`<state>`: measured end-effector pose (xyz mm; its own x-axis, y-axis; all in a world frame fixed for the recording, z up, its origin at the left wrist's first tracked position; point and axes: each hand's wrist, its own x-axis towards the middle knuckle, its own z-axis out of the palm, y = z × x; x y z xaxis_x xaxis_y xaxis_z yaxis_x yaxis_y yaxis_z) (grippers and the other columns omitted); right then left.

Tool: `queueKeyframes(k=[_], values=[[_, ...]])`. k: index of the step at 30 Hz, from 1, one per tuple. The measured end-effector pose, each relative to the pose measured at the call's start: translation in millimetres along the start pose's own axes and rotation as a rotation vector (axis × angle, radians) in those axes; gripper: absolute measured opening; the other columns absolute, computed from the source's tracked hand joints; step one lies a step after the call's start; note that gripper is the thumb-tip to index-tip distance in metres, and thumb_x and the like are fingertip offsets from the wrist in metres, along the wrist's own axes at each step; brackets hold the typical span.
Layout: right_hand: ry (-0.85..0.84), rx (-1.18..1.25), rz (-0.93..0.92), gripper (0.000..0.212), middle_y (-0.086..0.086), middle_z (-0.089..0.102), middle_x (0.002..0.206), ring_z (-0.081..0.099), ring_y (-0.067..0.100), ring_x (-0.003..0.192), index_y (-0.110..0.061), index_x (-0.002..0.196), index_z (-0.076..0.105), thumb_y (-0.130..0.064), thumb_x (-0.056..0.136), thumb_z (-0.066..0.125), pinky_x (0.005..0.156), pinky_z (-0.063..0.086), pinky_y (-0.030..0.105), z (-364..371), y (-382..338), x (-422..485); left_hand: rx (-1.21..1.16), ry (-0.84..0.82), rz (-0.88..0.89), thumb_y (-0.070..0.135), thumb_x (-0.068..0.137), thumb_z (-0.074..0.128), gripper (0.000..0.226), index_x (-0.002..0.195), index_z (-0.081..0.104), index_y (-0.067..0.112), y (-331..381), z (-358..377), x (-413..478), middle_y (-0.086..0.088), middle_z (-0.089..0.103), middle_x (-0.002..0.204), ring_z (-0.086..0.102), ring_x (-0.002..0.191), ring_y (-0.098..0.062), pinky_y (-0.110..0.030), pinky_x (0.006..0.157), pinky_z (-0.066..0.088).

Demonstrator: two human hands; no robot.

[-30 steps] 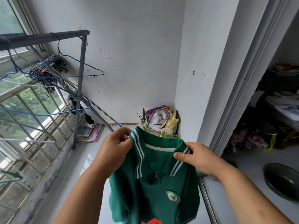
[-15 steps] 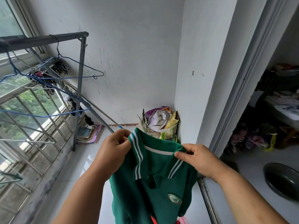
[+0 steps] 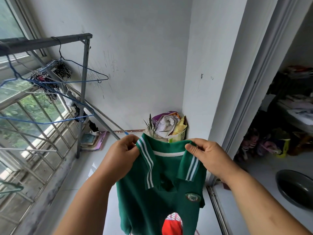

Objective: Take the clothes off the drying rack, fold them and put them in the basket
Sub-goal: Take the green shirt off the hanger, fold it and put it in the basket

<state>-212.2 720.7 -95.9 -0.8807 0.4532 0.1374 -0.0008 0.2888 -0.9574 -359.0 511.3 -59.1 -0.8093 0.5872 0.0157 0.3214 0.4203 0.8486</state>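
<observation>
Off the rack (image 3: 45, 41) and held up in front, above the floor: green shirt (image 3: 159, 200), front facing the camera. Collar ends pinched between thumb and fingers of left hand (image 3: 122, 155) and right hand (image 3: 209, 156), body hanging free. Step in hand, by the look of it: squaring up before folding. Next, probably: sleeves and sides brought inward, calling for an even hold. Red item (image 3: 172, 224) below the hem; basket or not, impossible to tell. Against half a second ago: right collar flap now turned out flat, hands slightly wider apart.
</observation>
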Motion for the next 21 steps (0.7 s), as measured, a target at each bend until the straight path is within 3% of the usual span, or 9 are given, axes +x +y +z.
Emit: queueKeyframes(k=[3,7,9,11,14,18,21], values=[[-0.088,-0.119,0.085,0.021,-0.013,0.076,0.092,0.07,0.0,0.087,-0.035,0.099,0.069,-0.043,0.08,0.067,0.077,0.051,0.016,-3.3,-3.9,-0.3,0.074,-0.006,0.012,0.024,0.094,0.057,0.01,0.088,0.064,0.026,-2.6,0.3,2.2,-0.009,0.068,0.078,0.056,0.06,-0.02,-0.047,0.064,0.053],[-0.355,-0.326,0.32,0.027,-0.011,0.074,0.089,0.069,-0.003,0.078,-0.028,0.096,0.068,-0.041,0.075,0.08,0.065,0.049,0.011,-9.2,-10.3,-1.3,0.178,-0.001,0.003,0.025,0.093,0.056,0.008,0.09,0.062,0.027,-8.3,1.7,6.4,-0.001,0.068,0.077,0.064,0.07,-0.027,-0.043,0.066,0.054],[-0.334,-0.333,0.317,0.028,-0.008,0.074,0.091,0.07,0.001,0.082,-0.025,0.098,0.069,-0.043,0.078,0.077,0.07,0.051,0.014,-7.3,-11.0,-0.3,0.206,0.011,-0.007,0.029,0.092,0.056,0.008,0.087,0.061,0.026,-9.2,3.5,7.7,-0.001,0.066,0.076,0.061,0.067,-0.024,-0.038,0.062,0.053],[-0.206,-0.282,0.258,0.021,-0.012,0.075,0.09,0.069,-0.001,0.084,-0.029,0.096,0.069,-0.046,0.084,0.07,0.08,0.054,0.02,-0.3,-10.6,0.4,0.175,0.044,-0.028,0.031,0.091,0.056,0.012,0.083,0.061,0.024,-7.2,6.4,7.7,-0.003,0.065,0.073,0.06,0.065,-0.024,-0.036,0.06,0.05],[-0.037,-0.112,0.19,0.015,-0.017,0.075,0.092,0.068,-0.004,0.086,-0.032,0.095,0.068,-0.044,0.086,0.068,0.091,0.053,0.025,17.4,-16.6,2.0,-0.031,0.05,-0.088,0.028,0.091,0.058,0.015,0.08,0.066,0.02,-1.4,12.9,6.7,-0.01,0.07,0.075,0.066,0.074,-0.037,-0.05,0.068,0.056],[-0.198,-0.136,0.164,0.048,-0.017,0.074,0.103,0.068,0.0,0.098,-0.032,0.108,0.067,-0.049,0.067,0.084,0.095,0.051,0.028,38.1,-27.0,6.7,-0.286,-0.078,-0.157,0.019,0.093,0.06,0.016,0.084,0.073,0.018,7.3,17.4,3.1,-0.015,0.074,0.081,0.07,0.082,-0.041,-0.061,0.079,0.055],[-0.189,-0.106,0.164,0.043,-0.011,0.076,0.101,0.071,0.007,0.097,-0.025,0.108,0.072,-0.037,0.069,0.087,0.097,0.052,0.036,44.8,-28.6,9.6,-0.405,-0.19,-0.158,0.009,0.095,0.057,0.016,0.09,0.073,0.008,13.4,13.0,-1.2,-0.02,0.074,0.089,0.068,0.09,-0.044,-0.057,0.088,0.053]])
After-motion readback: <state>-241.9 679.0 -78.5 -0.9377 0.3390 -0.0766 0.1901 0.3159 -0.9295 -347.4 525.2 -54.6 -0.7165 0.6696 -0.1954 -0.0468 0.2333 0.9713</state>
